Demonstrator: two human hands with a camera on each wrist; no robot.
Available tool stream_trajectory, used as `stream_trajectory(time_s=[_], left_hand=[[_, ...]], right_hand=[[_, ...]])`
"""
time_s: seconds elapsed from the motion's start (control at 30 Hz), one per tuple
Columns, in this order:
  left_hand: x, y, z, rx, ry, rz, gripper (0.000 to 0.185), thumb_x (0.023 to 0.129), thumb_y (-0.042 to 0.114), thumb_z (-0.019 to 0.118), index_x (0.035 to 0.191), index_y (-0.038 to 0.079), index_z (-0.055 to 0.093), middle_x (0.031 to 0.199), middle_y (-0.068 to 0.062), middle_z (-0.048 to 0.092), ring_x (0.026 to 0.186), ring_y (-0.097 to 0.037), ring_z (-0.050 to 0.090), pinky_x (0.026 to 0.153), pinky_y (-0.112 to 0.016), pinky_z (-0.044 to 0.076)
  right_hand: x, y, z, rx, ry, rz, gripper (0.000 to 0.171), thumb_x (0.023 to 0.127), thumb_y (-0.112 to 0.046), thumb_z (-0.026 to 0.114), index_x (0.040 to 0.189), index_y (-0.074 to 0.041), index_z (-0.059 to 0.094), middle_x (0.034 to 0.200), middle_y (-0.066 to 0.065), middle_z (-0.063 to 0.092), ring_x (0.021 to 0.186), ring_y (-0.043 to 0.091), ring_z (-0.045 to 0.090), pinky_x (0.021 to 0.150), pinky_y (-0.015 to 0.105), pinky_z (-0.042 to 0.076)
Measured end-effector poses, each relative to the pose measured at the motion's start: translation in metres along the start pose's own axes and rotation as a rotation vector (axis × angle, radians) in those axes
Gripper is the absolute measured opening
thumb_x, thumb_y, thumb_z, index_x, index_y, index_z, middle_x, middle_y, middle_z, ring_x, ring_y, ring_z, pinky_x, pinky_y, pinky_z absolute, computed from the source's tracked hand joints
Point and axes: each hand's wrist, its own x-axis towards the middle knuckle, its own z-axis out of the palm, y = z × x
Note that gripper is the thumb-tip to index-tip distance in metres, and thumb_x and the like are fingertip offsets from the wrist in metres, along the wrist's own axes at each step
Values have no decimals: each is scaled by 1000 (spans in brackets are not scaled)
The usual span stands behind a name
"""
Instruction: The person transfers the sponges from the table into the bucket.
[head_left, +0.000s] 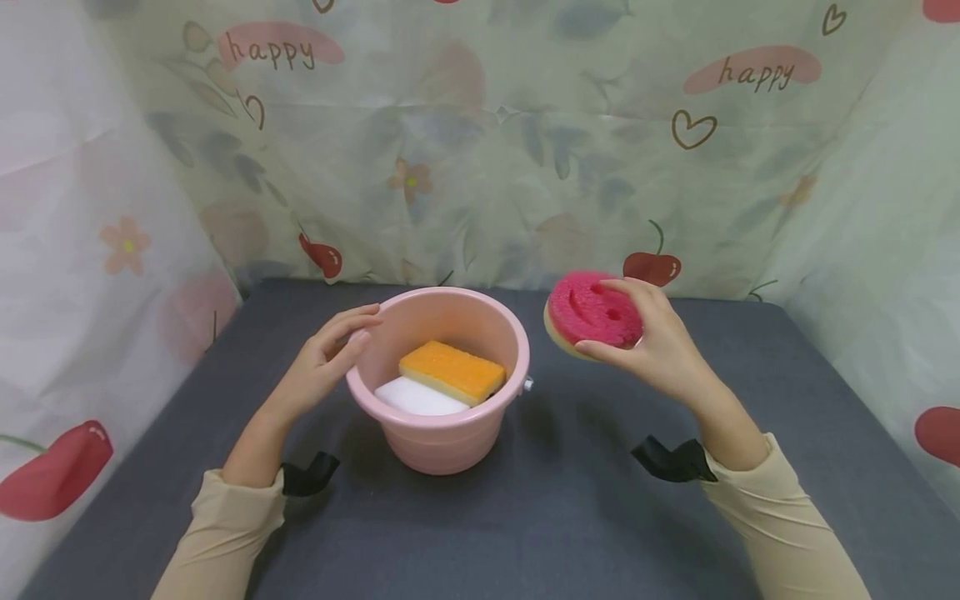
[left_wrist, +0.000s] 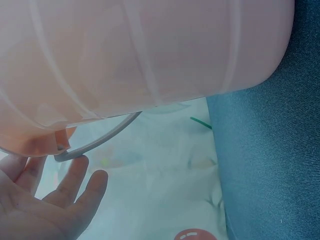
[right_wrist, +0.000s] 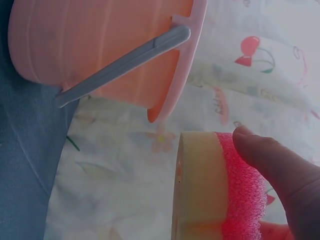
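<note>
Right hand (head_left: pixel 660 346) holds sponge (head_left: pixel 588 312) beside bucket (head_left: pixel 442 433).

We see a round pink smiley sponge (head_left: pixel 592 312) with a tan underside, held tilted in the air right of the pink bucket (head_left: pixel 438 433).

The only readable word is "happy", printed in brown handwriting-style letters on pink oval patches of the patterned curtain (head_left: pixel 480 150) behind the table. In the head view it stands once at the upper left (head_left: pixel 272 50) and once at the upper right (head_left: pixel 753 73). The wrist views show no legible writing.
</note>
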Motion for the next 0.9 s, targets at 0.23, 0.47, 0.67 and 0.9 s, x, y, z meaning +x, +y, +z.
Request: stream_trajectory(time_s=[0.23,0.47,0.67,0.9], left_hand=[[-1,1,1,-19,-8,3,34,98,13,45,130,2,50,146,-12,37,132,-29,37,91,-6,38],[-1,0,0,-18,1,16,34,98,13,46,129,1,51,146,-13,38,129,-17,40,92,-6,38],[-1,0,0,-25,-1,18,34,98,13,45,129,1,51,145,-12,38,129,-18,40,93,-6,38],[-1,-1,0,-32,-1,23,34,98,12,45,129,1,51,145,-13,38,125,-3,40,92,-6,38]], right_hand=[[3,-8,5,24,-23,-9,73,74,-27,78,135,-11,43,139,14,39,124,31,40,83,52,52],[8,-15,10,41,-43,-21,75,73,-27,79,136,-13,42,138,12,40,123,29,42,85,50,52],[12,-21,15,52,-42,-34,77,71,-27,80,136,-14,41,137,9,41,122,25,42,85,47,52],[17,-29,22,81,-55,-71,78,71,-26,80,137,-13,40,137,9,41,123,24,41,86,46,52]])
